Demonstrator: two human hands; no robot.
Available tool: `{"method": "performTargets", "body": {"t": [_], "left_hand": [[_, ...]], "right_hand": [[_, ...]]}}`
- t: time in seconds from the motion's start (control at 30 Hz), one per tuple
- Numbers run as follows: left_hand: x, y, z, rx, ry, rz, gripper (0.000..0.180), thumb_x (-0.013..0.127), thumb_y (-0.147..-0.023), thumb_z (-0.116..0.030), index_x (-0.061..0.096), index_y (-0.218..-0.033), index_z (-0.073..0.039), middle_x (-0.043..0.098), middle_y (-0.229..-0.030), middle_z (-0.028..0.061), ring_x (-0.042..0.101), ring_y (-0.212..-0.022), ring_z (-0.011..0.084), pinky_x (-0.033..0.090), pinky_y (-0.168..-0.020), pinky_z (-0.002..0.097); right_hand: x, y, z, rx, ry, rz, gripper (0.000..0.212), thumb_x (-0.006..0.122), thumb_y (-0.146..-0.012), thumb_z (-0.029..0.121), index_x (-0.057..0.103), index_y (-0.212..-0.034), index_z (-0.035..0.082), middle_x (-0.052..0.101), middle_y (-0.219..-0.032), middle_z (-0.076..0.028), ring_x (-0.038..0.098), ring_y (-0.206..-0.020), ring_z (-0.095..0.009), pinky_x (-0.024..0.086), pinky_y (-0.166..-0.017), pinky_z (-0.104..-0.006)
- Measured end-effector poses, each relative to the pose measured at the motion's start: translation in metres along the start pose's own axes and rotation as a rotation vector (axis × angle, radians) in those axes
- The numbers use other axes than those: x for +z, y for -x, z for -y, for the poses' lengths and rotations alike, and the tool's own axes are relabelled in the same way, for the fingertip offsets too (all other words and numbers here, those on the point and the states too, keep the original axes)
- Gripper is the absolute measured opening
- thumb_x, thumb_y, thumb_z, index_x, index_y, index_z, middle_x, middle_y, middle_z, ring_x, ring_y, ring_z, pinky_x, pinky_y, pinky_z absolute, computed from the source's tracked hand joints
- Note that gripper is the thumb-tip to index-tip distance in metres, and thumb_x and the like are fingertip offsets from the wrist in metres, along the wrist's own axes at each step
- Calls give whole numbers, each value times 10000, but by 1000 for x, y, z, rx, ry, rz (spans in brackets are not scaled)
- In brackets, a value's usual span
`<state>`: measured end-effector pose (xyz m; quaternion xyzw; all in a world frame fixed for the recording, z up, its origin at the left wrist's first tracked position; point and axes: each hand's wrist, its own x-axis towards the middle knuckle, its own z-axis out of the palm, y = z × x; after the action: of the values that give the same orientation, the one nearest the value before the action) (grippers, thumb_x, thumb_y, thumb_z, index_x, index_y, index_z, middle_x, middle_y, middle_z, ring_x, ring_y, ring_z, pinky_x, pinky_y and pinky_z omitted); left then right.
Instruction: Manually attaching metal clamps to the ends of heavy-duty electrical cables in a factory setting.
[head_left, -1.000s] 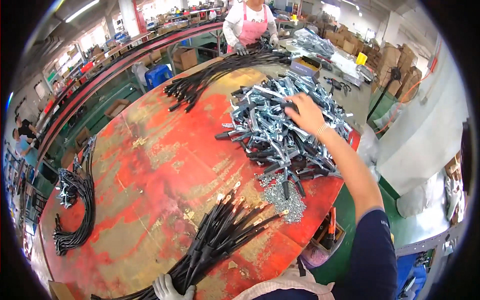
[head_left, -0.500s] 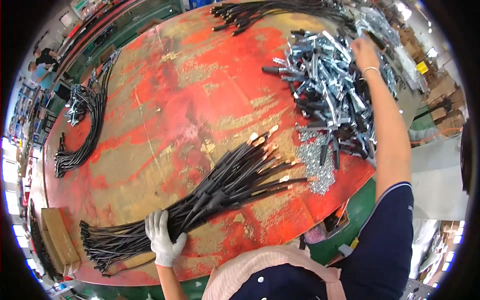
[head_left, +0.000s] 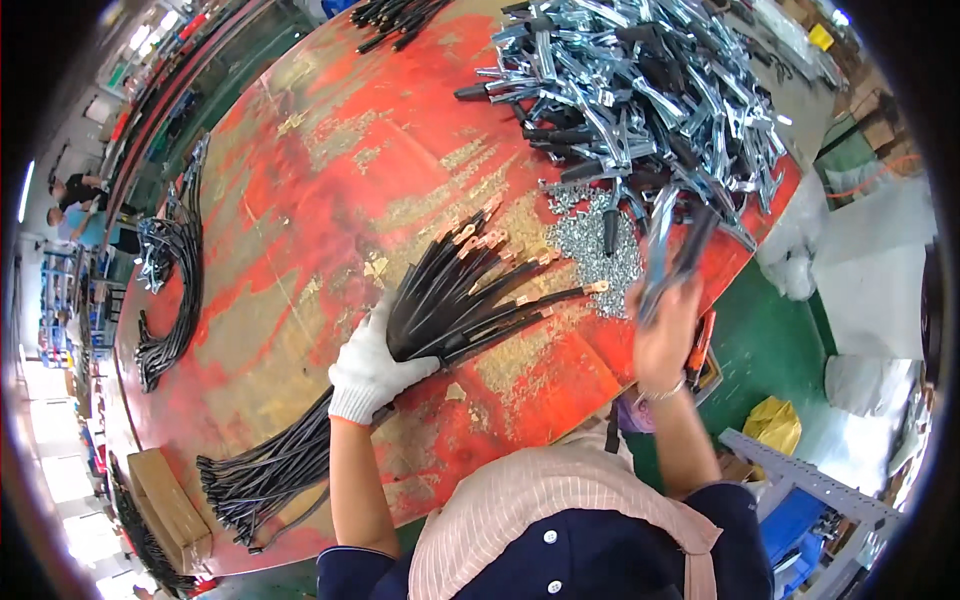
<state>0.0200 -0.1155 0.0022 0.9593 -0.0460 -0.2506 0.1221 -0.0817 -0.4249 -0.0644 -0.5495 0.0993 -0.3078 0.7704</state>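
A bundle of black cables [head_left: 440, 325] with copper ring lugs at one end lies across the table in front of me. My left hand [head_left: 375, 365], in a white knitted glove, grips it close to the lug end, thumb on the near side and fingers on the far side. Bare apart from a bracelet, my right hand [head_left: 665, 335] holds a metal spring clamp [head_left: 672, 250] with dark handles up beside the table's right edge. Motion blurs this hand and the clamp. Just left of it lies a heap of small silvery screws or nuts [head_left: 595, 240].
A large pile of clamps [head_left: 640, 90] covers the far right of the table [head_left: 330, 210]. Another curved cable bundle [head_left: 188, 290] lies at the left, and more cables [head_left: 395, 18] at the far edge. A cardboard box [head_left: 165, 505] stands at the near left.
My right hand has come back from the clamp pile toward me, now with a clamp. My left hand has slid up the cables toward the lugs. The view has shifted.
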Motion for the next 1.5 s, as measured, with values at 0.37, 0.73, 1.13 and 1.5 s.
{"method": "performTargets", "body": {"t": [0.37,0.73,1.13,1.5], "left_hand": [[29,24,10,111,78,-48,806,775,-682,-396,488,-1375,-103,590,-1285,161,581,-1181,333,471,-974,409],[63,70,-5,543,-179,-318,791,834,-577,-259,517,-1268,-39,506,-1275,245,497,-1179,436,394,-1032,541],[52,96,54,379,108,-723,494,715,-738,-114,575,-1195,7,581,-1194,217,546,-1124,416,412,-1015,496],[27,-10,-45,609,-212,40,270,526,-946,-324,673,-1105,-163,692,-993,105,659,-924,310,541,-773,426]], "right_hand": [[-31,88,-73,118,62,-276,381,422,-1061,175,311,-1403,52,509,-1165,-14,506,-924,-96,417,-825,-240],[-20,80,-66,141,390,-264,426,419,-1053,182,294,-1426,19,481,-1162,-62,461,-986,-145,382,-894,-284],[-30,80,-71,107,399,-277,447,442,-1056,219,296,-1417,0,503,-1222,-84,496,-1040,-159,377,-952,-294],[-32,106,-48,-27,473,-118,458,391,-1022,206,213,-1403,23,628,-1080,-183,599,-824,-177,476,-752,-294]]}}
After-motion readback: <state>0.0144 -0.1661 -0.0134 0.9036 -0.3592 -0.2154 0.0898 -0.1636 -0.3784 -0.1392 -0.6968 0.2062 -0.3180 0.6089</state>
